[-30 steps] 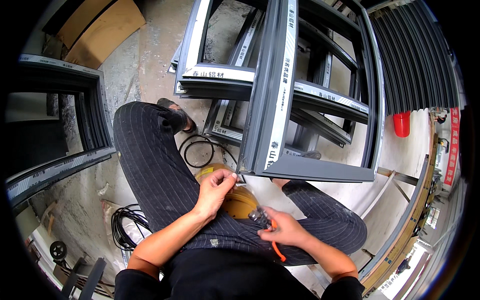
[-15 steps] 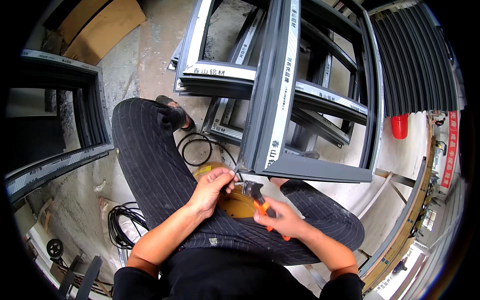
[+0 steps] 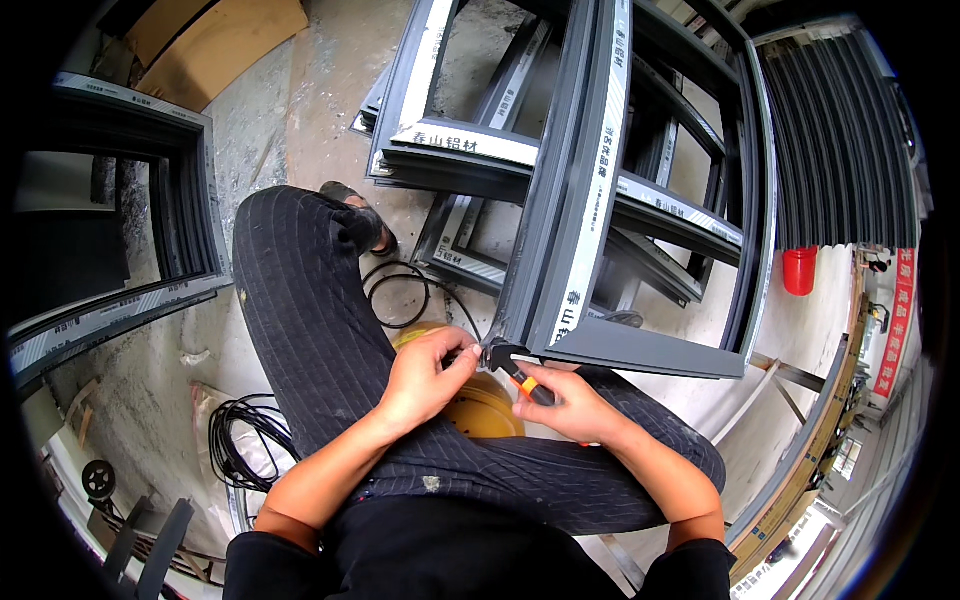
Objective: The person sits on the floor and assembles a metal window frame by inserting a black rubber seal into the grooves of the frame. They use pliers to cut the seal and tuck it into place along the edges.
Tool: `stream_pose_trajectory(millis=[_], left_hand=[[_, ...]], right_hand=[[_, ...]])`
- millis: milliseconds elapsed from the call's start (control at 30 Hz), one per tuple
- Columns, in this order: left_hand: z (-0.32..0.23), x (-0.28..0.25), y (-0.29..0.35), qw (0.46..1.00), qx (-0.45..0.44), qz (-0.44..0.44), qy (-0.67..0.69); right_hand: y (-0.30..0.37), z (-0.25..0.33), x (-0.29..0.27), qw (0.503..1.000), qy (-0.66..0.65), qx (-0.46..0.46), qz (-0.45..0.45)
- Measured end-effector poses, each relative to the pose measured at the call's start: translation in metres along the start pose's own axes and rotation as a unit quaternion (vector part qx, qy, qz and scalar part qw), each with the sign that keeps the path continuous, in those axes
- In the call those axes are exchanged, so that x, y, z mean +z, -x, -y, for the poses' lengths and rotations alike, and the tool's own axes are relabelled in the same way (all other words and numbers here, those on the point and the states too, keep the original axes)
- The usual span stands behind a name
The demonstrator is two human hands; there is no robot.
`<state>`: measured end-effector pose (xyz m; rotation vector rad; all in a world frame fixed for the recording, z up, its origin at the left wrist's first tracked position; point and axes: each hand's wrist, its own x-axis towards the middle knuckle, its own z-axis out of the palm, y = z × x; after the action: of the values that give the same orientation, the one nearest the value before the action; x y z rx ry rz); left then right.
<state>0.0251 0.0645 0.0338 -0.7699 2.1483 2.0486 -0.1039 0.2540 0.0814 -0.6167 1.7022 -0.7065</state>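
Note:
My left hand [image 3: 425, 375] pinches the end of a thin black strip [image 3: 466, 318] at the lower corner of a dark grey metal frame [image 3: 640, 348]. The strip rises from a loose loop on the floor, and its tip is hidden by my fingers. My right hand [image 3: 575, 405] is closed round a hand cutter [image 3: 512, 364] with a black head and orange-and-black handles. The cutter's head sits beside my left fingertips, just under the frame's corner. Whether its blades touch the strip I cannot tell. Between my knees stands a round yellow container [image 3: 487, 408].
More grey frames with white protective tape [image 3: 465, 235] are stacked beyond the corner. Another frame [image 3: 190, 200] stands at the left. A black cable coil [image 3: 243, 440] lies by my left thigh. A red bucket [image 3: 799, 271] and dark profiles [image 3: 835, 140] are at the right.
The cutter has moved up and left to the frame's corner, near my left fingers. My left hand still pinches the strip. The whole view has shifted slightly.

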Motion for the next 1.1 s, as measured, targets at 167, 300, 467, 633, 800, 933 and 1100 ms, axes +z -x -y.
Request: stream_pose_trajectory(millis=[167, 300, 467, 633, 800, 933, 1100], left_hand=[[-0.006, -0.003, -0.002, 0.991, 0.068, -0.033, -0.114], [-0.008, -0.005, -0.003, 0.986, 0.087, -0.036, -0.14], [-0.008, -0.004, -0.003, 0.986, 0.087, -0.04, -0.138], [0.0, 0.002, -0.002, 0.991, 0.073, -0.03, -0.104], [0.004, 0.007, 0.003, 0.993, 0.034, -0.053, -0.096], [0.01, 0.004, 0.004, 0.999, -0.029, 0.014, -0.008], [0.015, 0.01, 0.002, 0.979, -0.088, 0.052, 0.175]], right_hand=[[-0.003, -0.001, 0.002, 0.999, 0.033, 0.001, -0.005], [-0.003, 0.0, 0.003, 0.998, 0.053, -0.001, -0.016], [-0.004, -0.002, 0.005, 0.995, 0.082, -0.014, -0.048], [0.004, 0.007, 0.007, 0.969, 0.224, -0.003, -0.1], [0.064, 0.026, 0.007, 0.953, 0.288, 0.024, -0.093], [0.136, 0.021, 0.035, 0.981, 0.176, 0.06, -0.052], [0.181, 0.022, 0.073, 0.971, 0.175, 0.155, -0.057]])
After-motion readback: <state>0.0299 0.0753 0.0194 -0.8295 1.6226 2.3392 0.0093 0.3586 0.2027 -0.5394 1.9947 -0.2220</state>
